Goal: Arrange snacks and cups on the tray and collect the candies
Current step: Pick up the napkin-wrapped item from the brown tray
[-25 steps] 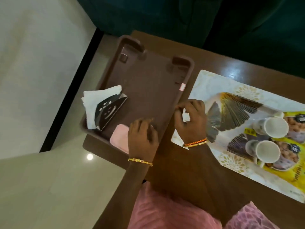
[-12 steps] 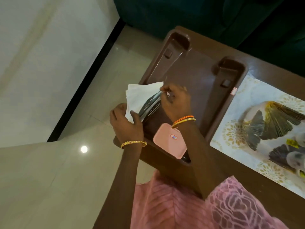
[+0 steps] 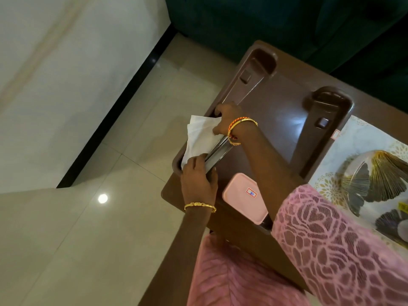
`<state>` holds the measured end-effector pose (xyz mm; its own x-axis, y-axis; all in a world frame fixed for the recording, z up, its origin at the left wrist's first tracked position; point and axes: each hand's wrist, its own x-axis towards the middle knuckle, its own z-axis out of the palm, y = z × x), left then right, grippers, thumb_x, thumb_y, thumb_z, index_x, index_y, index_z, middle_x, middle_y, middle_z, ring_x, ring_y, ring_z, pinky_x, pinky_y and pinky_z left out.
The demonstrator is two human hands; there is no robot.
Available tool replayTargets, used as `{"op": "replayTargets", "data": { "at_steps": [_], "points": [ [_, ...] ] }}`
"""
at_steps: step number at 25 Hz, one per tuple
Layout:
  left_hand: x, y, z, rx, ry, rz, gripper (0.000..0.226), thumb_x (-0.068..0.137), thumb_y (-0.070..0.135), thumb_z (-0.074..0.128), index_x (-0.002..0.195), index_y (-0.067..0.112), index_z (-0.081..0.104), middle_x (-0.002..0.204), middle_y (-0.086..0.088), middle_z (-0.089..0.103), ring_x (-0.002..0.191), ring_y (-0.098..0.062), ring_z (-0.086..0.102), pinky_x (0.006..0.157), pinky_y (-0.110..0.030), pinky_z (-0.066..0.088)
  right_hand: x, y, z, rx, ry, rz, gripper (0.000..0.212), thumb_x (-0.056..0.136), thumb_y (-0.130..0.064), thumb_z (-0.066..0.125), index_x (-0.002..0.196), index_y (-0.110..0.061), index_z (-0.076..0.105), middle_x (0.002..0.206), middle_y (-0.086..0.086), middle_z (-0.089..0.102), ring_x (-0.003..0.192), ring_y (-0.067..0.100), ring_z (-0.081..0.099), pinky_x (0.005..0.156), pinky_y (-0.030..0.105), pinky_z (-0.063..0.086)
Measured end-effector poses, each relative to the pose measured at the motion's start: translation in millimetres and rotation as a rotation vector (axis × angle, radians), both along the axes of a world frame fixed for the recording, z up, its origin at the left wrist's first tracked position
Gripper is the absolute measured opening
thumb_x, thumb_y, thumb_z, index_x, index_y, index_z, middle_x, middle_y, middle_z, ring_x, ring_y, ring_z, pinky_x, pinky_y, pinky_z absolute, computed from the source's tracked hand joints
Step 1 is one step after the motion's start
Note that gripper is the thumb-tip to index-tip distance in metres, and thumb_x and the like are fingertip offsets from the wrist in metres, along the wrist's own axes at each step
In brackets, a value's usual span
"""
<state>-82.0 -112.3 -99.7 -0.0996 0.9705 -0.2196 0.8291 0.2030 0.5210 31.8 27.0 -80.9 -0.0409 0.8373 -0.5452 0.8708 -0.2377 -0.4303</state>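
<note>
A brown plastic tray point(image 3: 273, 107) with two raised handles lies on the wooden table. At its left rim stands a metal napkin holder point(image 3: 217, 152) with white napkins point(image 3: 199, 138) in it. My left hand point(image 3: 198, 180) grips the near end of the holder and napkins. My right hand point(image 3: 227, 118) pinches the far top edge of the napkins. A pink lidded box point(image 3: 245, 197) with a small sticker sits in the tray's near corner, just right of my left hand.
A patterned placemat point(image 3: 362, 138) with a gold and grey fan design lies right of the tray; a cup edge point(image 3: 403, 233) shows at the right border. A dark green sofa point(image 3: 265, 23) stands behind the table. Tiled floor point(image 3: 110, 228) drops off to the left.
Both hands left the tray's near edge and went to the napkin holder. My right hand has slid to the far edge of the napkins. The view has swung left.
</note>
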Motion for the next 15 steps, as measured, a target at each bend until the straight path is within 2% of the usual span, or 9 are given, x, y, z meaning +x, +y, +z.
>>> {"op": "replayTargets", "data": {
  "at_steps": [4, 6, 7, 9, 11, 14, 15],
  "points": [
    [-1.0, -8.5, -4.4, 0.07, 0.109, 0.059, 0.041, 0.076, 0.022, 0.07, 0.115, 0.013, 0.059, 0.113, -0.015, 0.061, 0.108, -0.036, 0.054, 0.087, -0.046, 0.046, 0.4, 2.3, 5.3, -0.049, -0.016, 0.096, 0.036, 0.072, -0.017, 0.075, 0.107, -0.016, 0.066, 0.114, 0.009, 0.065, 0.109, 0.032, 0.057, 0.097, 0.043, 0.046],
    [-1.0, -15.8, -4.7, 0.086, 0.165, 0.143, 0.047, 0.071, 0.027, 0.073, 0.114, 0.017, 0.057, 0.117, -0.013, 0.058, 0.113, -0.035, 0.051, 0.089, -0.047, 0.041, 4.9, -0.1, 11.1, 0.019, 0.058, 0.005, 0.027, 0.075, -0.014, 0.071, 0.101, -0.015, 0.068, 0.112, 0.008, 0.065, 0.11, 0.032, 0.055, 0.102, 0.046, 0.041],
    [-1.7, -19.3, -4.8, 0.099, 0.168, 0.195, 0.052, 0.067, 0.029, 0.075, 0.114, 0.017, 0.055, 0.121, -0.012, 0.056, 0.116, -0.035, 0.05, 0.091, -0.048, 0.038, 8.5, -1.6, 16.5, 0.064, 0.125, -0.051, 0.024, 0.076, -0.012, 0.07, 0.1, -0.013, 0.068, 0.11, 0.009, 0.066, 0.108, 0.03, 0.055, 0.101, 0.043, 0.041],
    [-4.7, -26.3, -4.5, 0.128, 0.118, 0.279, 0.065, 0.062, 0.032, 0.079, 0.118, 0.015, 0.051, 0.127, -0.015, 0.052, 0.121, -0.035, 0.046, 0.095, -0.051, 0.034, 20.1, -5.3, 32.8, 0.147, 0.24, -0.125, 0.024, 0.077, -0.01, 0.069, 0.101, -0.01, 0.068, 0.107, 0.011, 0.066, 0.098, 0.025, 0.056, 0.088, 0.029, 0.042],
    [-7.3, -32.6, -2.5, 0.131, 0.049, 0.313, 0.079, 0.06, 0.033, 0.082, 0.127, 0.012, 0.046, 0.133, -0.017, 0.046, 0.124, -0.035, 0.043, 0.099, -0.054, 0.031, 36.3, -11.0, 52.4, 0.256, 0.3, -0.15, 0.023, 0.078, -0.008, 0.068, 0.101, -0.008, 0.068, 0.103, 0.013, 0.068, 0.091, 0.022, 0.056, 0.077, 0.024, 0.038],
    [-8.2, -34.2, 0.0, 0.118, -0.045, 0.347, 0.09, 0.061, 0.036, 0.082, 0.135, 0.012, 0.038, 0.139, -0.016, 0.041, 0.128, -0.033, 0.04, 0.103, -0.053, 0.026, 59.7, -27.7, 73.9, 0.369, 0.406, -0.17, 0.022, 0.079, -0.003, 0.066, 0.101, -0.004, 0.067, 0.102, 0.014, 0.07, 0.095, 0.024, 0.062, 0.083, 0.031, 0.047],
    [-7.4, -33.0, 0.7, 0.12, -0.066, 0.349, 0.091, 0.061, 0.037, 0.081, 0.136, 0.013, 0.036, 0.14, -0.014, 0.041, 0.128, -0.031, 0.039, 0.104, -0.05, 0.025, 65.3, -35.6, 77.8, 0.378, 0.428, -0.159, 0.021, 0.08, -0.002, 0.065, 0.101, -0.003, 0.067, 0.101, 0.012, 0.07, 0.094, 0.02, 0.062, 0.085, 0.027, 0.049]
  ]
}}
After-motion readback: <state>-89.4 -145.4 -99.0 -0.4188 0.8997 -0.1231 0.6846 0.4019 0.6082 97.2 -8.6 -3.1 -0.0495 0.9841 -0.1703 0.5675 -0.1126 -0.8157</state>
